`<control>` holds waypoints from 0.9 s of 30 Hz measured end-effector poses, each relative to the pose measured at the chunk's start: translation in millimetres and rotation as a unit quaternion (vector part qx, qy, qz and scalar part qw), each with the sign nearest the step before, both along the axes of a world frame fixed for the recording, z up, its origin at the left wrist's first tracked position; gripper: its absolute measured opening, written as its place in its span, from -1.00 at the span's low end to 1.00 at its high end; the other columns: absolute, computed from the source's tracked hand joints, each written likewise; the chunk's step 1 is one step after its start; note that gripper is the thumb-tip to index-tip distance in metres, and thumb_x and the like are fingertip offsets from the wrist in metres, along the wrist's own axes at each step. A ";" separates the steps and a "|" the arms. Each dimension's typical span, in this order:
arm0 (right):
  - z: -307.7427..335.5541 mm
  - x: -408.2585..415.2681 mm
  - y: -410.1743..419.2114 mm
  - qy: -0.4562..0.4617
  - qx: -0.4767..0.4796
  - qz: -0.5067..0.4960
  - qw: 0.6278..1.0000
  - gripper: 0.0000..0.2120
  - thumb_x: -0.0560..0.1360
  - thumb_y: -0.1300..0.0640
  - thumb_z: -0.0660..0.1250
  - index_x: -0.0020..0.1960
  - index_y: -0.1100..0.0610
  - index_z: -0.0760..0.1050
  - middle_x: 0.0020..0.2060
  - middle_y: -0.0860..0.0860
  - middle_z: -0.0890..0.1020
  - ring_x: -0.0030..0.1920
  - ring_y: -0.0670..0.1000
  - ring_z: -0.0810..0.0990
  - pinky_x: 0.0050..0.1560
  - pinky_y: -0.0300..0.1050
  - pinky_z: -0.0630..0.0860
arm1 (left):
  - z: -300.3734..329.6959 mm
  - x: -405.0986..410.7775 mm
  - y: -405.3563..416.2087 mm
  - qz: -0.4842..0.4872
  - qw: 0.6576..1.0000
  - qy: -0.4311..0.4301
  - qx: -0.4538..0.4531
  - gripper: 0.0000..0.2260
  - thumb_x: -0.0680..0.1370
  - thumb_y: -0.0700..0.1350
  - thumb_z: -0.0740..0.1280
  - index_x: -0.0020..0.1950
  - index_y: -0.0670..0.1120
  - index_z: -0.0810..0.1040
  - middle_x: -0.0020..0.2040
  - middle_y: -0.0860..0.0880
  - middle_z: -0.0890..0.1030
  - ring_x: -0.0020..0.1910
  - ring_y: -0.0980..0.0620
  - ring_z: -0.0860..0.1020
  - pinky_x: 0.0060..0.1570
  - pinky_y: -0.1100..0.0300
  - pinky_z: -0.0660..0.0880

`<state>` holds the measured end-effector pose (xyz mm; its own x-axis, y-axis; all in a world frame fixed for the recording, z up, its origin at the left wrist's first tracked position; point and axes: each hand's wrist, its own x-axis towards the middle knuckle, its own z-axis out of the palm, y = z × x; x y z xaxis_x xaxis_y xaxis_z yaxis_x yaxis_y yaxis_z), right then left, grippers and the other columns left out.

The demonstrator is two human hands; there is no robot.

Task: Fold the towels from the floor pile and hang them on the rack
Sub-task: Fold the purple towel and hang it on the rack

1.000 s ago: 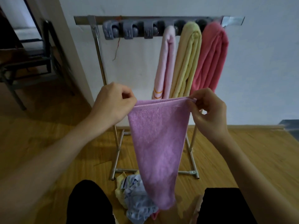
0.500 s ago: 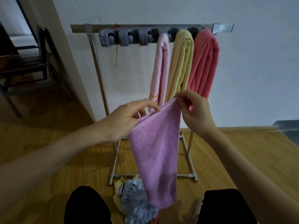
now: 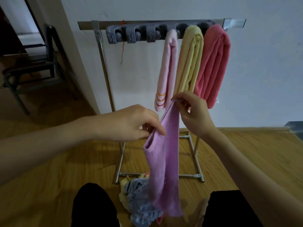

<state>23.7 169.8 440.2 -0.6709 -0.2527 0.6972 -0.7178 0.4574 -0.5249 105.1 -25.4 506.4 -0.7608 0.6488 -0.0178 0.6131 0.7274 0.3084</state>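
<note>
A purple towel [image 3: 163, 163] hangs lengthwise in front of me, folded narrow. My right hand [image 3: 191, 113] pinches its top corner, and lower down my left hand [image 3: 134, 123] pinches its near edge. Behind them stands the metal rack [image 3: 105, 63], whose top bar carries grey clips [image 3: 131, 35]. Three folded towels hang at the bar's right end: pale pink [image 3: 167, 71], yellow [image 3: 189, 61] and coral [image 3: 213, 63]. The floor pile [image 3: 139, 205] of blue and yellow cloth lies at the rack's foot, partly hidden by the purple towel.
A dark metal chair [image 3: 32, 68] stands at the left beyond a wall corner. My dark-clad knees [image 3: 93, 205] frame the pile. The wooden floor [image 3: 246, 153] stretches to the right, and a white wall is just behind the rack.
My hands have come together, with the left dropping lower, so the towel's top edge has gone from spread wide to folded narrow. The view has tilted down a little.
</note>
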 end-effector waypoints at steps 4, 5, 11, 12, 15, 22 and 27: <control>-4.0 -0.2 6.4 -0.020 -0.026 -0.014 0.999 -0.78 0.47 0.43 0.27 0.01 0.21 0.59 -0.18 -0.13 0.56 -0.21 -0.32 0.51 -0.16 -0.50 0.36 | -13.2 -0.9 0.9 -0.075 0.961 0.261 -0.047 -0.89 0.49 -0.09 0.36 -0.06 -0.06 0.65 0.00 0.00 0.53 -0.05 0.14 0.46 -0.07 0.23 0.51; -4.5 0.6 8.2 -0.024 -0.023 -0.012 0.999 -0.79 0.48 0.42 0.27 0.01 0.21 0.59 -0.18 -0.13 0.56 -0.20 -0.32 0.51 -0.16 -0.50 0.36 | -17.4 -3.1 3.0 -0.093 0.944 0.308 -0.071 -0.88 0.48 -0.08 0.37 -0.09 -0.08 0.65 0.09 -0.06 0.55 0.06 0.04 0.49 0.03 0.14 0.53; -5.2 6.0 15.3 -0.046 -0.010 -0.005 0.999 -0.77 0.44 0.41 0.30 -0.03 0.16 0.61 -0.23 -0.15 0.60 -0.25 -0.21 0.51 -0.24 -0.45 0.37 | -25.2 -13.1 12.8 -0.194 0.906 0.353 -0.132 -0.91 0.44 -0.20 0.41 -0.08 -0.08 0.65 -0.08 -0.03 0.68 -0.03 0.02 0.63 0.31 0.10 0.33; -4.7 6.3 17.6 -0.056 -0.022 -0.005 0.998 -0.77 0.43 0.40 0.31 -0.04 0.14 0.61 -0.23 -0.19 0.60 -0.26 -0.18 0.52 -0.25 -0.42 0.38 | -26.6 -16.7 10.5 -0.173 0.909 0.357 -0.129 -0.93 0.46 -0.18 0.39 -0.09 -0.07 0.63 -0.12 -0.01 0.66 -0.09 0.02 0.62 0.27 0.10 0.38; -2.6 8.4 22.4 -0.083 -0.036 0.016 0.996 -0.82 0.43 0.37 0.36 -0.08 0.14 0.63 -0.26 -0.15 0.63 -0.29 -0.13 0.52 -0.30 -0.36 0.40 | -28.2 -29.3 6.1 -0.081 0.922 0.366 -0.094 -0.94 0.53 -0.17 0.31 -0.08 -0.06 0.57 -0.15 0.01 0.62 -0.15 0.01 0.57 0.01 0.11 0.40; 4.4 10.8 17.1 -0.102 -0.057 0.045 0.992 -0.89 0.42 0.29 0.44 -0.11 0.13 0.67 -0.26 -0.04 0.68 -0.28 0.02 0.57 -0.29 -0.23 0.45 | -37.8 -45.7 20.1 -0.014 0.922 0.386 -0.040 -0.85 0.56 -0.05 0.20 -0.02 -0.04 0.54 -0.20 0.00 0.58 -0.20 -0.02 0.53 -0.15 0.17 0.27; 9.3 8.9 19.2 -0.134 -0.107 0.076 0.982 -0.88 0.44 0.33 0.42 -0.06 0.19 0.67 -0.21 0.03 0.71 -0.20 0.10 0.64 -0.17 -0.03 0.56 | -38.5 -47.7 26.0 0.037 0.925 0.378 0.028 -0.75 0.58 0.04 0.15 -0.01 -0.04 0.57 -0.20 0.01 0.60 -0.21 0.02 0.53 -0.16 0.15 0.32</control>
<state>32.6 189.0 449.5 -0.8028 -0.2316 0.5494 -0.5930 0.2144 -0.7761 57.4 0.7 467.9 -0.5841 0.5784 0.5695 0.6184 0.7716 -0.1494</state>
